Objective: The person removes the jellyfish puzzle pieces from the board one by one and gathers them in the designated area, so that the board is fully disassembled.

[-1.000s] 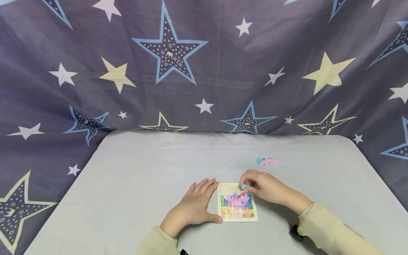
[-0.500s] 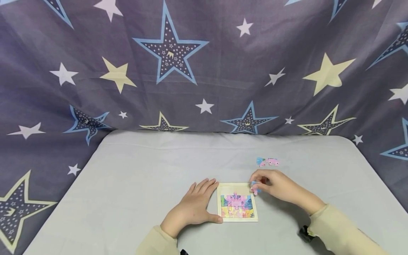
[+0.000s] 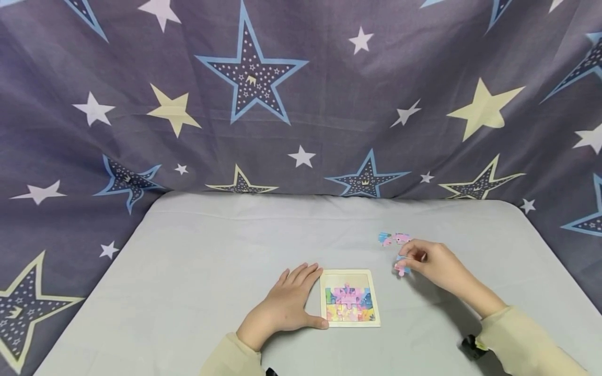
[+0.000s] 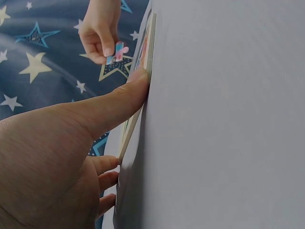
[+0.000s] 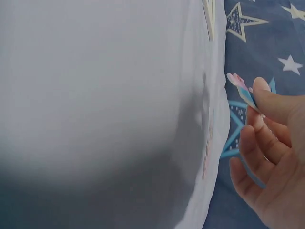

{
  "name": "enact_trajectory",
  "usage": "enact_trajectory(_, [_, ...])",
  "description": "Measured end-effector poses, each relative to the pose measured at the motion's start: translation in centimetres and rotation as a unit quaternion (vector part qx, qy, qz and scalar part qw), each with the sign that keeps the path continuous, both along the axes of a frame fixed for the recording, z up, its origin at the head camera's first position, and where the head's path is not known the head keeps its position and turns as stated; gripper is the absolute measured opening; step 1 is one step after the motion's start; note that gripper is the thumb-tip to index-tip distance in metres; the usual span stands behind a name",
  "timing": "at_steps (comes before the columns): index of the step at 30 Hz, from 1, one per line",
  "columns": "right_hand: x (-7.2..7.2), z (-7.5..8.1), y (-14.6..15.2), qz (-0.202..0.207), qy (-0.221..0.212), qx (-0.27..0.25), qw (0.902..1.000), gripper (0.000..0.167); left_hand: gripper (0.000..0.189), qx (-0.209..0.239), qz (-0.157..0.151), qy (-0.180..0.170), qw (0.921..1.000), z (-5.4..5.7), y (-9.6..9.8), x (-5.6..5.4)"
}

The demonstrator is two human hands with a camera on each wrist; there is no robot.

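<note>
Between thumb and fingers, my right hand (image 3: pixel 435 265) pinches a pink and blue jigsaw piece (image 3: pixel 402 266), lifted above the table to the right of the puzzle tray. The right wrist view shows that jigsaw piece (image 5: pixel 242 89) tilted at the fingertips. My left hand (image 3: pixel 284 308) lies with spread fingers along the left side of the square wooden puzzle tray (image 3: pixel 348 272), its thumb touching the lower left corner. Joined pieces (image 3: pixel 350 304) fill the tray's middle and lower rows; its top row shows bare wood, apart from a pink knob sticking up into it.
Two loose jigsaw pieces, one blue and pink (image 3: pixel 384 238) and one pink (image 3: pixel 402 238), lie on the table behind my right hand. A pale grey cloth (image 3: pixel 188 271) covers the table. A dark star-patterned curtain (image 3: pixel 329 104) hangs behind it.
My right hand has carried the jigsaw piece from above the tray's upper right corner out to the right, towards the loose pieces. My left hand and the tray have stayed put.
</note>
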State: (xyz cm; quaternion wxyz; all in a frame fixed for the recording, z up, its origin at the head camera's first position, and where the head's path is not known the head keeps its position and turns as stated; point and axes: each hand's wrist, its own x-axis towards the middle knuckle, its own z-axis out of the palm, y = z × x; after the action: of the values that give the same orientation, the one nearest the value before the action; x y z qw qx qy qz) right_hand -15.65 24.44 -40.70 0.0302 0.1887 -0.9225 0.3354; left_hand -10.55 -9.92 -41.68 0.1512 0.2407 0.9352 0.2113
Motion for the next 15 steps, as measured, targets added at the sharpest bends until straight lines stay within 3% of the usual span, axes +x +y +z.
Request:
enact_trajectory(5, [-0.6, 0.3, 1.6, -0.027, 0.020, 0.007, 0.9994, 0.012, 0.107, -0.002, 0.002, 0.001, 1.0000, 0.0, 0.0, -0.1])
enact_trajectory(15, [-2.1, 0.6, 4.0, -0.044, 0.010, 0.040, 0.9982, 0.013, 0.108, -0.001, 0.001, 0.001, 1.0000, 0.2, 0.0, 0.0])
